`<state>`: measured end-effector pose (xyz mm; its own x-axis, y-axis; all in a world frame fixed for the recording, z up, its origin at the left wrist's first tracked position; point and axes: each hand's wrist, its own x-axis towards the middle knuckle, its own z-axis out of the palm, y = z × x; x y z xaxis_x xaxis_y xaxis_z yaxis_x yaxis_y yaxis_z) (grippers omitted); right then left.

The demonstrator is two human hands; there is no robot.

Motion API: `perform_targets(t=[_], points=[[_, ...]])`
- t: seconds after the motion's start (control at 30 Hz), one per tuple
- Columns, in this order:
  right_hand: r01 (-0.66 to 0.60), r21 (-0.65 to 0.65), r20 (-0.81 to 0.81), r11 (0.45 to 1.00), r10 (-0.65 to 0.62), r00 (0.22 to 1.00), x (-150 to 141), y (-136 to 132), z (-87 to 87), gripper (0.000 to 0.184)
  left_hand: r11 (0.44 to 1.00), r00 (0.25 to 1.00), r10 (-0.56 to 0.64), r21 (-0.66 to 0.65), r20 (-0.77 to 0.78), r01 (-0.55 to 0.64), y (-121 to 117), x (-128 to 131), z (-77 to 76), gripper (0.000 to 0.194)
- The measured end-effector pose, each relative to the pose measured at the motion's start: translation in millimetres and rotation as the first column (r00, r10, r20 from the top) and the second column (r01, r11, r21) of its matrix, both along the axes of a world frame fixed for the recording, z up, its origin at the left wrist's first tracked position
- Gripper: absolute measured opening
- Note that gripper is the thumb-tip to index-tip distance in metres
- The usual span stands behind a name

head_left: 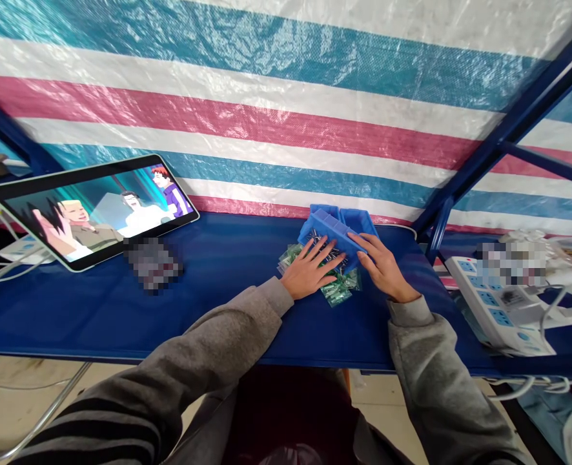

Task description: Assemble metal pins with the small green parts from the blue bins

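Note:
A blue plastic bin is tipped toward me at the back of the table. My right hand grips its right end, thumb and fingers on the wall. My left hand lies with fingers spread across the bin's open side, over dark, thin metal pieces that look like screws. Part of these pieces is hidden by the fingers. Under and around the bin lie several small clear bags with green, some partly covered by my left hand.
Behind the tipped bin stands another blue bin. On the blue table, a tablet leans at the left, with a blurred item beside it. A white power strip with cables lies right, near a blue metal frame.

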<state>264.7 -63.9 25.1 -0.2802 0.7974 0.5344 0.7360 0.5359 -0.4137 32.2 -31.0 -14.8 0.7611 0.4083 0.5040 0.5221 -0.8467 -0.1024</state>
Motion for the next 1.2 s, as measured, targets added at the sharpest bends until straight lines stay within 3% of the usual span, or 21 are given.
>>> perform_targets(t=[0.7,0.97,1.2], points=[[0.026,0.023,0.049,0.999,-0.027,0.998,4,-15,-2.2,0.044,0.998,0.999,-0.045,-0.044,-0.029,0.043,-3,3,0.5,0.058],[0.019,0.057,0.074,0.998,-0.024,0.997,-2,-13,-7.8,0.045,0.996,0.999,-0.038,-0.077,0.01,0.038,-4,4,3.4,0.044],[0.019,0.075,0.082,0.997,-0.025,0.996,-6,-14,-8.4,0.046,0.996,0.999,-0.035,-0.085,0.017,0.036,-5,5,0.6,0.045]])
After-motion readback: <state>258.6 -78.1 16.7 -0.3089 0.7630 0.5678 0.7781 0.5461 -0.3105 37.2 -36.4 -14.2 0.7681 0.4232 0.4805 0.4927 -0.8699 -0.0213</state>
